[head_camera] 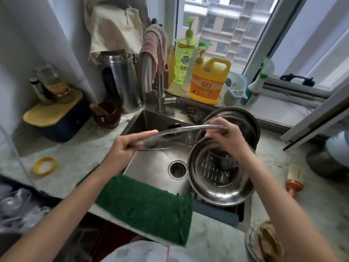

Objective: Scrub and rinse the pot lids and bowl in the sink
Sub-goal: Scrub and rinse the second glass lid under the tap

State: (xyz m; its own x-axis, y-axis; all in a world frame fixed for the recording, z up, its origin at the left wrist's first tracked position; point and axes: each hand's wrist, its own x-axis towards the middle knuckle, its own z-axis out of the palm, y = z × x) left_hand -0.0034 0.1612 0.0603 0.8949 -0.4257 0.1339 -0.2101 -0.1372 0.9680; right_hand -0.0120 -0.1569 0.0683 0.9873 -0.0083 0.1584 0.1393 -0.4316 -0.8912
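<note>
Holding a glass lid almost level over the sink, one hand at each edge.
The left hand pinches the near rim, fingers curled under it, and the right hand grips the far rim. This edge hold probably keeps both faces clear for rinsing. No water shows at the tap. The bowl leans tilted at the sink's right, apparently to drain, with steel lids stacked behind it.

Pale grey-white wall upper left. White-framed sliding window upper right, daylight coming through; beige high-rise apartment block outside. Pale marbled stone countertop centre left and lower right.
</note>
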